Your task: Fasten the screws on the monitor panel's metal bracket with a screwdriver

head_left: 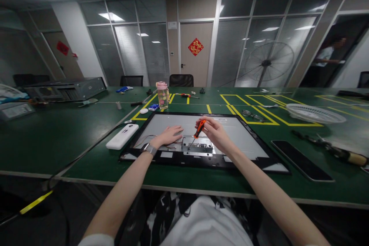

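A flat display panel [245, 141] with a black frame lies on the green table in front of me. Near its closest edge sits a silver metal bracket [201, 148]. My right hand [215, 132] grips an orange and black screwdriver [198, 128], whose shaft slants down to the bracket's left end; whether the tip sits in a screw is too small to tell. Left of the bracket, my left hand [170, 136] rests on the panel with fingers stretched out. Thin wires [148, 138] run beside and under it.
A white power bank [122, 137] with a black cable lies left of the panel, a dark phone-like slab [301, 160] right. Beyond stand a pink-lidded bottle [163, 96] and a second screwdriver [188, 95]. Glasses [253, 116], a white basket [315, 113] and a computer case [66, 88] lie farther out.
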`<state>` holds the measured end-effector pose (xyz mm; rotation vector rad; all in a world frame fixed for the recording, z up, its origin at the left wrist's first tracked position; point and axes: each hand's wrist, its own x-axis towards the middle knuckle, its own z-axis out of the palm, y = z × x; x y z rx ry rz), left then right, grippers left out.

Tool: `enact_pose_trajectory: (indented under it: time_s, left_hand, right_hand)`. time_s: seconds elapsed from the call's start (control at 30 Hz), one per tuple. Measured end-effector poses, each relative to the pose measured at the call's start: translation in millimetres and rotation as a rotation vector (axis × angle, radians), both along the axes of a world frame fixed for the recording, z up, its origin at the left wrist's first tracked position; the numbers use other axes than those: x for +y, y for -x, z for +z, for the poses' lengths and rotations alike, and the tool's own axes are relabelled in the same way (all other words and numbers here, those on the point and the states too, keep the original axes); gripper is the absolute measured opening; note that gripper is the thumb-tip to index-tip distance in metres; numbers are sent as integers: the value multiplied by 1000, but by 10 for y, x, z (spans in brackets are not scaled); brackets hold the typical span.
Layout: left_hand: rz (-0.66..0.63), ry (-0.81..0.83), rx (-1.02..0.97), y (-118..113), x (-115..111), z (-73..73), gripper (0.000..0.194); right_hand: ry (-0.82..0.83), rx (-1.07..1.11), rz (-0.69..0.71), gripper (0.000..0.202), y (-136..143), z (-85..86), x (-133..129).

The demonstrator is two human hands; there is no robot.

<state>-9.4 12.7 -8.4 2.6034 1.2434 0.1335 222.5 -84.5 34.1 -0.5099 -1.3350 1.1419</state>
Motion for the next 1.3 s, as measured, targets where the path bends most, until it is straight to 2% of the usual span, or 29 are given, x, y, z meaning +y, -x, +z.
enact_pose_trajectory:
  time_s: [0.1,0.27,0.43,0.53,0.73,0.9,1.1,1.23,1.3]
  left_hand:
    - [0,2,-1,-1,-9,9,53]
    - [-11,0,-18,3,-2,2,53]
    - [-9,2,-20,14,17,-22,54]
    - [-15,-6,-26,18,16,-26,54]
    - [-5,6,-18,6,-10,4,53]
    - [1,16,-26,2,-15,10,54]
    - [-14,12,-27,10,-6,1,54]
    - [-5,15,-21,10,-4,4,54]
    - [-4,16,-23,10,0,1,55]
  right_hand:
    - [30,-7,-12,24,-12,-3,5]
    - [25,-9,63,31,-13,37,-22]
    - [26,3,30,25,-9,16,-7]
    - [28,-24,17,29,-17,12,1]
    - [-82,-126,-22,38,-46,16,15]
    - [-99,-185,3,44,-63,-16,35]
    - [-168,-202,-234,31,-38,-45,30]
    - [-150,-220,-112,35,-42,-30,13]
    - [-151,-222,-114,36,-41,-25,10]
